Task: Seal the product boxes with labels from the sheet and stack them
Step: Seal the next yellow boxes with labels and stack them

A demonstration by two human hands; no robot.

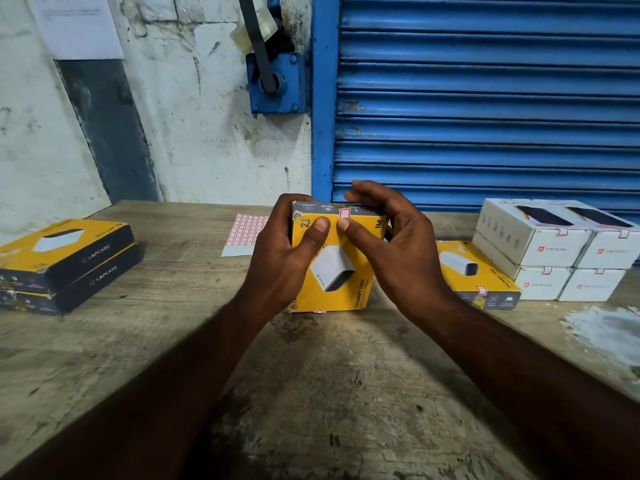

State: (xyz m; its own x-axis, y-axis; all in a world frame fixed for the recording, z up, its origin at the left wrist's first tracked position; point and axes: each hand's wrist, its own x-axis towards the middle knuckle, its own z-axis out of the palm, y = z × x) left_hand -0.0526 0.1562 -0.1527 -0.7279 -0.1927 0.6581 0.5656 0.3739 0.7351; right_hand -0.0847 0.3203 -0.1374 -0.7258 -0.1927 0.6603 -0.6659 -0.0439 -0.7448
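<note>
Yellow box (pixel 341 271) stands tilted on the wooden table (pixel 311 393), both hands curled round it: left hand (pixel 280 258) on its left side, right hand (pixel 398 247) on its right, thumbs pressing beside a red-edged label (pixel 344 213). Behind, the left hand half hides the label sheet (pixel 242 233).

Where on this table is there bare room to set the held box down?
Bare wood lies between the stacked yellow boxes on the left and the label sheet, and across the table nearest the person. The right rear is crowded: a labelled yellow box sits beside the white boxes. The left hand and right hand grip the held box.
</note>
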